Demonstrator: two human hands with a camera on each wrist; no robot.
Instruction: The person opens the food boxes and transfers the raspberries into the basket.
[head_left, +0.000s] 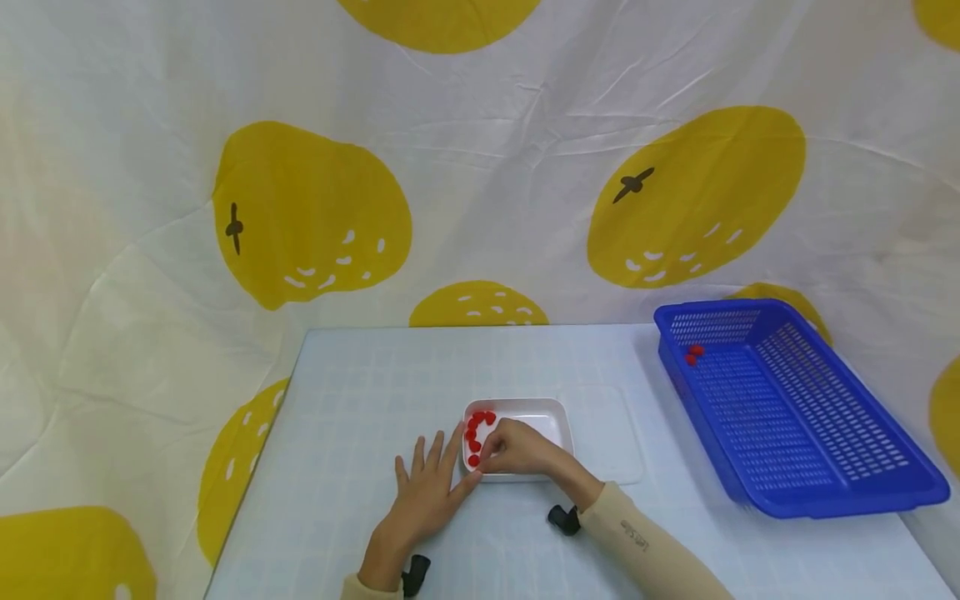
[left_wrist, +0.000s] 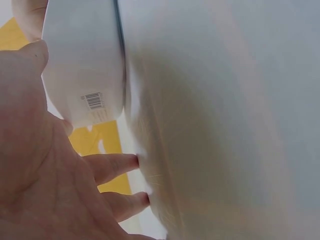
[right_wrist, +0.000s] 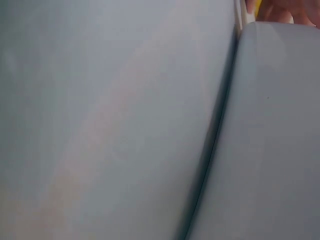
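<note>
A white rectangular box (head_left: 551,408) stands on the table, with several small red pieces (head_left: 471,435) lined up inside its left end and back left corner. My left hand (head_left: 423,500) lies at the box's front left corner with its fingers spread; in the left wrist view its thumb side rests along the box wall (left_wrist: 85,60), which bears a barcode. My right hand (head_left: 517,447) reaches over the front rim, its fingertips drawn together low in the box beside the nearest red piece. What lies between those fingertips is hidden, so I cannot tell what they hold.
At the right stands a large blue slotted basket (head_left: 750,492) with a few red pieces (head_left: 694,354) in its far left corner. A pale see-through lid (head_left: 606,433) lies flat just right of the box. Behind the table (head_left: 360,375) hangs a fruit-patterned cloth (head_left: 495,192).
</note>
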